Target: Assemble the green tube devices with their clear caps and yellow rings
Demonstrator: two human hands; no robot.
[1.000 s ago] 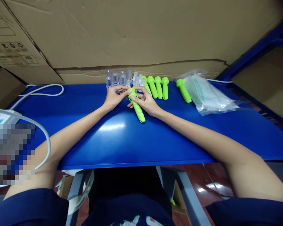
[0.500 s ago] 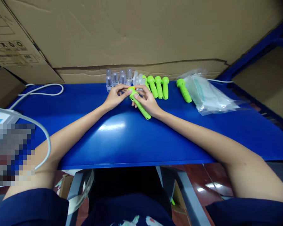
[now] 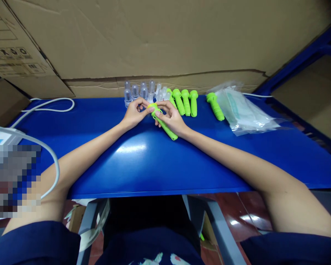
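My right hand [image 3: 174, 118] is closed round the upper part of a lime-green handle [image 3: 168, 131], whose lower end slants down toward me. At its upper end is a yellow ring [image 3: 152, 105], which the thumb and fingers of my left hand [image 3: 134, 114] pinch. Part of the ring is hidden by the fingertips. Just beyond my hands stand several clear domed plastic pieces [image 3: 135, 91] and some smaller whitish translucent ones [image 3: 159, 88]. Right of these, several more green handles [image 3: 185, 103] lie in a row with their wide heads pointing away from me.
Another green ribbed handle [image 3: 216, 106] lies beside a clear plastic bag [image 3: 244, 112] with pale contents. Cardboard [image 3: 154, 40] walls the back of the blue table [image 3: 143, 173]. White cables [image 3: 53, 151] and a white socket box [image 3: 0, 139] are at the left.
My fingers have shifted slightly about the yellow ring, and the handle has moved a little. The other things have stayed in place.
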